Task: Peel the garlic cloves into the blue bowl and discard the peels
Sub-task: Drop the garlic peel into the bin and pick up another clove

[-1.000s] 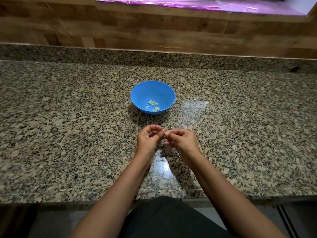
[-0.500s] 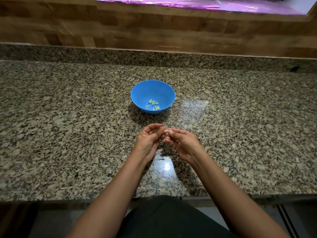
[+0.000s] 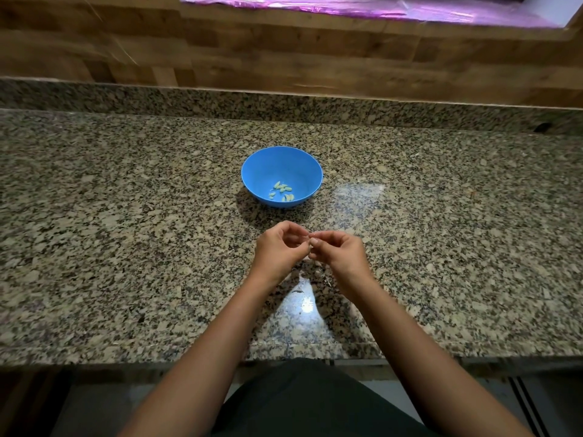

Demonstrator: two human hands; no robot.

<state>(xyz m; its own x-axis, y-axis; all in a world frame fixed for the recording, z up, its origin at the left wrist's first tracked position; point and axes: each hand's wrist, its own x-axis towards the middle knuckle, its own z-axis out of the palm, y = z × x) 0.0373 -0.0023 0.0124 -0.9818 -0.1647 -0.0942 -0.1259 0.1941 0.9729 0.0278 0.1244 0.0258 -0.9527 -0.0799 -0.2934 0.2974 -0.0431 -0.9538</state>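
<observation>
Between frames my left hand [image 3: 277, 247] and right hand [image 3: 339, 252] drew fingertip to fingertip again, curled, pinching one small pale garlic clove [image 3: 312, 241] over the speckled polished granite counter [image 3: 126, 247]. Beyond them sat the round blue plastic bowl [image 3: 281, 162], holding peeled cloves [image 3: 282, 192].

I have one blue bowl [image 3: 281, 176] on the one granite counter [image 3: 126, 247] in front of me. About eight peeled garlic cloves [image 3: 282, 192] lie in it; they are too small for an exact count. Two hands of mine are up: my left hand [image 3: 277, 247] and my right hand [image 3: 339, 252].
</observation>
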